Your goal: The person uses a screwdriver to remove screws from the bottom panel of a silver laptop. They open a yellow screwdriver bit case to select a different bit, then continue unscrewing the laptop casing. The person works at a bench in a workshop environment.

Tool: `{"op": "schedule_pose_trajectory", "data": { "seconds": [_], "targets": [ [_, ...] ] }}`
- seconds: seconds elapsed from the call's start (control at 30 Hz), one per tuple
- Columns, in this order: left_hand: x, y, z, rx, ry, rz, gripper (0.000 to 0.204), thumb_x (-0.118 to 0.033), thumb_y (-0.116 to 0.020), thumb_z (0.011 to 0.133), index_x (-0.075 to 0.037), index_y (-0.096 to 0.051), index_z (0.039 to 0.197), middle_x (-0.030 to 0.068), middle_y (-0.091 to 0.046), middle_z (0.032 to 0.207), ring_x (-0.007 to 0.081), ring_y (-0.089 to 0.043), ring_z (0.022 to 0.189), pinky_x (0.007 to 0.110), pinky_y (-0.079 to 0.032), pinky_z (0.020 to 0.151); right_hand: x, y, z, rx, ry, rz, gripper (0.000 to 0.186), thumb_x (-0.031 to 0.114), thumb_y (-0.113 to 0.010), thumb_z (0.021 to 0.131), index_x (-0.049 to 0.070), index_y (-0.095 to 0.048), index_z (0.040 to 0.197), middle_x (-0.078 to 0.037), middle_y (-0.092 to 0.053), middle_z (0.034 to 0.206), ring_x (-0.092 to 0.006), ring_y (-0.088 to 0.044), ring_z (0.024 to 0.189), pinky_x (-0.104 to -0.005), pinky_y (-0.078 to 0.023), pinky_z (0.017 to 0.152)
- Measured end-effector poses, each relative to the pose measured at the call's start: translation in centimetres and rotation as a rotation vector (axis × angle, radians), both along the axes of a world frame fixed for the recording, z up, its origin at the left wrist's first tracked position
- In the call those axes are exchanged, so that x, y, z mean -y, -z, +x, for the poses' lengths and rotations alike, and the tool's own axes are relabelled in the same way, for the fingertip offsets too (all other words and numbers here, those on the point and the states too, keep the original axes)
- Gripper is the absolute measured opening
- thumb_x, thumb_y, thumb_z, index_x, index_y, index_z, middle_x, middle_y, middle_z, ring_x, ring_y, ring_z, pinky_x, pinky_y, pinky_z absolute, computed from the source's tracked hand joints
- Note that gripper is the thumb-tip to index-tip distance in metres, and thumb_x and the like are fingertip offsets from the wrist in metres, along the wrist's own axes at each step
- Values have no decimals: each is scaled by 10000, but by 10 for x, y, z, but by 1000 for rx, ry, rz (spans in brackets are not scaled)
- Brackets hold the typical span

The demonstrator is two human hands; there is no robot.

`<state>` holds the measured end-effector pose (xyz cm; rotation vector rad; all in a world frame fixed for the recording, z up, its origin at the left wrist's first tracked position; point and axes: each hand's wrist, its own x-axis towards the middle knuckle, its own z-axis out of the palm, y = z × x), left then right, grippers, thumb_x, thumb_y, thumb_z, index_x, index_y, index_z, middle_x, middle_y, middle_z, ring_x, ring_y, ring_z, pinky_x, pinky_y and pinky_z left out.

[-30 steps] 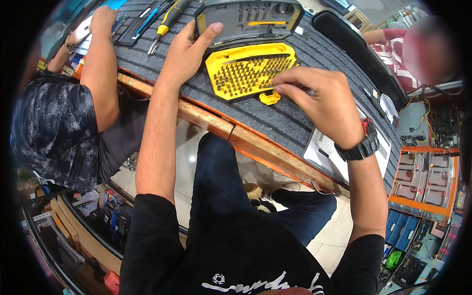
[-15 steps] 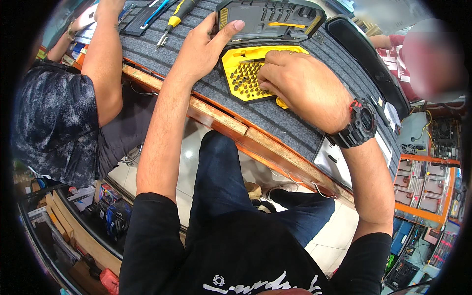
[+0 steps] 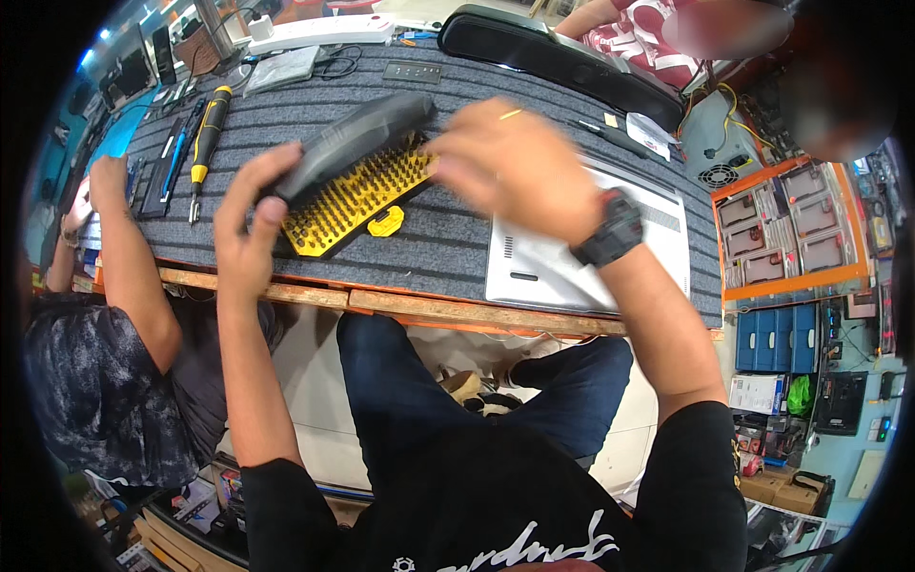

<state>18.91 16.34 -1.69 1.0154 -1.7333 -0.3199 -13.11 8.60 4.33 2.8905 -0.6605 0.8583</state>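
Note:
A screwdriver bit case [image 3: 367,195] lies on the ribbed grey mat, its yellow tray full of rows of small dark bits. The black lid [image 3: 357,143] leans low over the tray, partly closed. Gripping the lid's left end is my left hand [image 3: 250,224], thumb in front and fingers behind. My right hand [image 3: 510,172] is smeared by motion beside the case's right end. A small yellow streak crosses its back; I cannot make out what it is. At the case's front edge sticks out a yellow latch [image 3: 385,222].
A silver laptop [image 3: 534,267] lies underside up under my right forearm. A yellow-and-black screwdriver [image 3: 210,138] rests at the left. Behind are a long black speaker bar [image 3: 562,62] and a white power strip [image 3: 324,31]. People sit to the left and across the bench.
The lid has swung from standing open to leaning over the bits. My right hand has come off the bits to the case's right side. The view has shifted, showing more of the laptop.

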Motion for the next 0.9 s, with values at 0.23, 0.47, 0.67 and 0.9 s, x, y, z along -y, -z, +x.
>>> {"op": "schedule_pose_trajectory", "data": {
  "seconds": [0.23,0.47,0.67,0.9],
  "targets": [
    [-27,-33,-50,690,-206,177,814,-440,-822,780,-116,-532,1468,171,-453,1562,408,-370,1484,592,-228,1226,66,-15,-207,-274,565,227,256,162,-703,921,55,-722,1152,-142,-677,1092,-355,-643,1064,-436,-509,943],
    [-3,-40,-92,989,-354,210,924,-449,-819,793,-170,-408,1571,225,-385,1591,490,-403,1416,598,-338,1164,81,18,-225,-336,562,253,390,80,-697,896,51,-643,1281,-173,-651,1178,-377,-622,1127,-455,-499,980],
    [4,-45,-77,879,-273,321,1052,-426,-887,698,-175,-384,1587,269,-377,1575,467,-406,1422,515,-354,1171,64,8,-241,-150,552,193,320,73,-650,941,19,-638,1256,-178,-643,1088,-381,-629,1038,-442,-507,920],
    [13,-56,-85,785,-231,306,1121,-201,-901,581,-196,-401,1584,212,-484,1388,416,-472,1289,483,-383,1118,-51,2,-318,609,443,586,359,76,-629,1012,16,-586,1363,-71,-658,1091,-151,-649,982,-292,-510,909]
  ]
}}
